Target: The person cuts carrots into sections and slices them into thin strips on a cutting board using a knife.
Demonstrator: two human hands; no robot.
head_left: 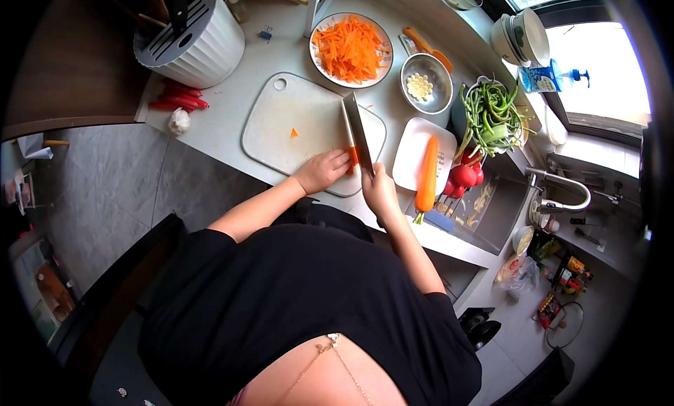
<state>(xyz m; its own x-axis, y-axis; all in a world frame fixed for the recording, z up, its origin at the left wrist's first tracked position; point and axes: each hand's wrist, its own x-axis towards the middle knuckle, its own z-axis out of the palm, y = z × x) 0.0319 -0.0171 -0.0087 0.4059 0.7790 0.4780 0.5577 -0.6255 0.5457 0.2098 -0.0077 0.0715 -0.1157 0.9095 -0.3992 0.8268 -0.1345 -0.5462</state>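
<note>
A pale cutting board [281, 121] lies on the counter in front of me. My left hand [325, 172] presses a short piece of carrot [353, 157] against the board near its front right part, fingers closed on it. In my right hand [380, 192] is a broad-bladed kitchen knife [359, 133], its handle mostly hidden by the fist. The blade stands on edge right beside the carrot piece and points away from me; whether it touches the carrot, I cannot tell. One small orange scrap [294, 133] sits on the board's left half.
Behind the board are a plate [315, 67] of cut carrot strips and a metal bowl [439, 105] with garlic cloves. To the right, a white tray [407, 168] holds a whole carrot [427, 174], beside green beans [491, 114], radishes [463, 175] and the sink [502, 227]. Garlic [180, 121] and red chillies [181, 97] lie left.
</note>
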